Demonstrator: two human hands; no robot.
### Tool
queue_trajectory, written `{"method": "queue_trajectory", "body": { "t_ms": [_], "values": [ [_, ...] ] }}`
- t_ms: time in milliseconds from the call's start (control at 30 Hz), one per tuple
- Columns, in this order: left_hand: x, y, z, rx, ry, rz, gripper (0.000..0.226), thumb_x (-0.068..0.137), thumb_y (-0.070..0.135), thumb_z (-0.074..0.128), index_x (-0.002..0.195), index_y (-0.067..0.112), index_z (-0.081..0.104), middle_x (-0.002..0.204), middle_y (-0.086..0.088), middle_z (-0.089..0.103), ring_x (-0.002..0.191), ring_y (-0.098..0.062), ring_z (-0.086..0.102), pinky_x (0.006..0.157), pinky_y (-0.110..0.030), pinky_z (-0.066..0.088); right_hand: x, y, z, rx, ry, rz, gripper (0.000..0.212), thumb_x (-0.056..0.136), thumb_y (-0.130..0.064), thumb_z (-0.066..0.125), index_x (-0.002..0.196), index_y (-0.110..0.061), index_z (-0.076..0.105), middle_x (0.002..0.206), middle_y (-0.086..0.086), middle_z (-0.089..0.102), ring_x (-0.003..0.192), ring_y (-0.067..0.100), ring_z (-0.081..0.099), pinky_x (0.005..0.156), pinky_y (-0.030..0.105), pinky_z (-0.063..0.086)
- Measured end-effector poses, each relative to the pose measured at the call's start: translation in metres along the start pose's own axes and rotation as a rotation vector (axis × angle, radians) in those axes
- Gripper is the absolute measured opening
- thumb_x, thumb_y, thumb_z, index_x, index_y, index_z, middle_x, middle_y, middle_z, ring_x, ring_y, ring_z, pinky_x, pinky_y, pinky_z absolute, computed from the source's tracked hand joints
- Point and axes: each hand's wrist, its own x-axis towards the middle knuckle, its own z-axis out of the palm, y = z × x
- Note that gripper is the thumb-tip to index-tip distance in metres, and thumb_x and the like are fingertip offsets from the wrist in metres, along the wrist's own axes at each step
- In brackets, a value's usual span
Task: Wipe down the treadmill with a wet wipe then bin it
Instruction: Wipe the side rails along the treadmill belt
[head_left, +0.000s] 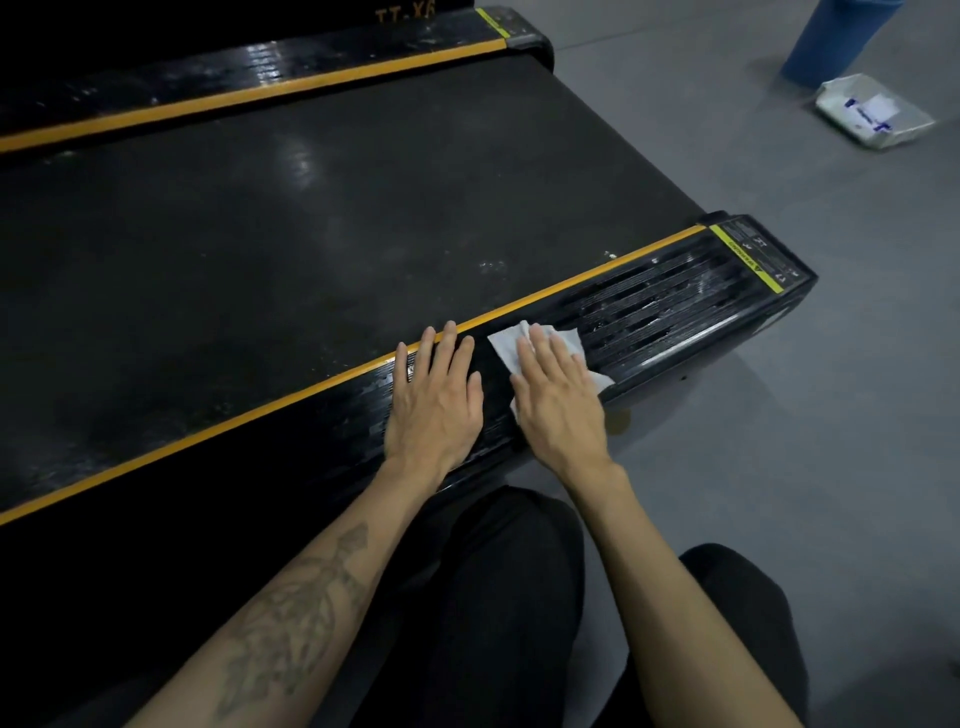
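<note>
The right hand (558, 400) lies flat, fingers straight and together, pressing a white wet wipe (519, 340) onto the near side rail (670, 306) of the treadmill (311, 234). The wipe is spread out under the palm, with its corners showing to the left of the fingers, beyond the fingertips and at the right edge of the hand. Just beside it to the left, the left hand (436, 395) rests open on the same rail, fingers straight and slightly spread, the fingertips reaching the orange stripe (260, 408) that runs along the rail's inner edge; it holds nothing and does not touch the wipe. To the right of the wipe the ribbed black rail shows wet streaks up to the yellow-green warning label (740, 260) at its end cap. The wide dark belt lies beyond the hands, and the far rail (260, 73), also edged in orange, glistens in patches. On the grey floor (779, 441) at far right, well apart from the treadmill, lies a white packet (872, 111) with blue print, next to a blue trouser leg (831, 36) of another person. The wearer's knees in black trousers (519, 597) sit near the bottom of the view, and the left forearm bears a tattoo (301, 608).
</note>
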Motion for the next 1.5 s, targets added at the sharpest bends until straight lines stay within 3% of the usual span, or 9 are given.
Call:
{"method": "queue_trajectory", "body": {
  "t_ms": [167,367,533,733,933,1100,1300,1433,1500],
  "values": [
    [0.0,-0.001,0.0,-0.006,-0.003,-0.007,0.058,0.107,0.04,0.019,0.157,0.017,0.037,0.168,-0.004,0.027,0.157,-0.025,0.022,0.127,-0.054,0.017,-0.023,-0.006,0.005,0.032,0.049,0.093,0.064,0.107,-0.041,0.014,0.159,-0.008,0.033,0.168,0.01,0.024,0.157,0.026,0.018,0.127,0.047,0.02],
    [0.0,-0.001,0.0,-0.003,-0.014,-0.016,0.053,0.109,0.037,0.026,0.158,0.017,0.035,0.169,-0.004,0.026,0.157,-0.024,0.02,0.127,-0.053,0.016,-0.002,0.003,0.001,0.017,0.023,-0.025,0.059,0.108,-0.04,0.018,0.16,-0.014,0.031,0.169,0.005,0.021,0.157,0.022,0.017,0.127,0.046,0.021],
    [0.0,-0.001,-0.001,0.0,-0.015,-0.015,0.053,0.109,0.037,0.027,0.158,0.018,0.035,0.169,-0.004,0.025,0.157,-0.025,0.02,0.128,-0.053,0.015,-0.022,-0.006,0.003,0.042,0.085,0.092,0.062,0.107,-0.04,0.02,0.156,-0.008,0.04,0.166,0.01,0.03,0.154,0.028,0.026,0.125,0.047,0.025],
    [0.002,0.001,-0.002,-0.007,-0.017,-0.025,0.053,0.109,0.037,0.028,0.158,0.018,0.034,0.169,-0.004,0.025,0.157,-0.024,0.019,0.128,-0.053,0.014,-0.001,0.003,0.0,0.022,0.036,-0.028,0.062,0.107,-0.042,0.015,0.16,-0.015,0.033,0.169,0.004,0.022,0.157,0.022,0.017,0.127,0.044,0.019],
    [0.002,0.001,-0.002,-0.012,-0.023,-0.033,0.054,0.109,0.037,0.027,0.159,0.019,0.033,0.17,-0.003,0.023,0.158,-0.023,0.018,0.128,-0.052,0.012,-0.02,-0.016,0.003,0.053,0.08,0.078,0.063,0.106,-0.041,0.02,0.155,-0.007,0.04,0.165,0.011,0.031,0.154,0.03,0.027,0.123,0.047,0.025],
    [0.004,0.002,-0.003,-0.012,-0.019,-0.032,0.053,0.109,0.036,0.03,0.159,0.019,0.034,0.17,-0.004,0.024,0.157,-0.023,0.019,0.128,-0.053,0.013,0.006,-0.002,-0.003,0.027,0.007,0.01,0.067,0.104,-0.045,0.007,0.161,-0.017,0.03,0.17,0.006,0.019,0.158,0.024,0.014,0.127,0.044,0.014],
    [0.003,0.002,-0.002,0.003,-0.01,-0.03,0.052,0.109,0.035,0.031,0.158,0.019,0.035,0.169,-0.004,0.026,0.157,-0.024,0.021,0.128,-0.053,0.015,-0.011,-0.019,0.0,0.053,0.04,0.103,0.065,0.105,-0.042,0.015,0.157,-0.011,0.039,0.166,0.011,0.03,0.155,0.03,0.024,0.124,0.048,0.022],
    [0.004,0.003,-0.001,0.003,0.001,-0.028,0.051,0.109,0.035,0.032,0.157,0.019,0.037,0.168,-0.005,0.028,0.156,-0.025,0.023,0.127,-0.054,0.017,0.01,-0.006,-0.008,0.033,-0.05,-0.034,0.071,0.101,-0.045,0.001,0.163,-0.018,0.023,0.171,0.004,0.013,0.159,0.023,0.007,0.129,0.045,0.011],
    [0.005,0.002,0.0,0.001,0.004,-0.029,0.051,0.109,0.035,0.033,0.157,0.018,0.038,0.168,-0.005,0.029,0.156,-0.025,0.023,0.127,-0.055,0.017,0.012,0.001,-0.008,0.028,-0.031,-0.008,0.07,0.102,-0.045,0.002,0.163,-0.017,0.023,0.171,0.004,0.013,0.159,0.022,0.008,0.129,0.045,0.012]
  ]
}}
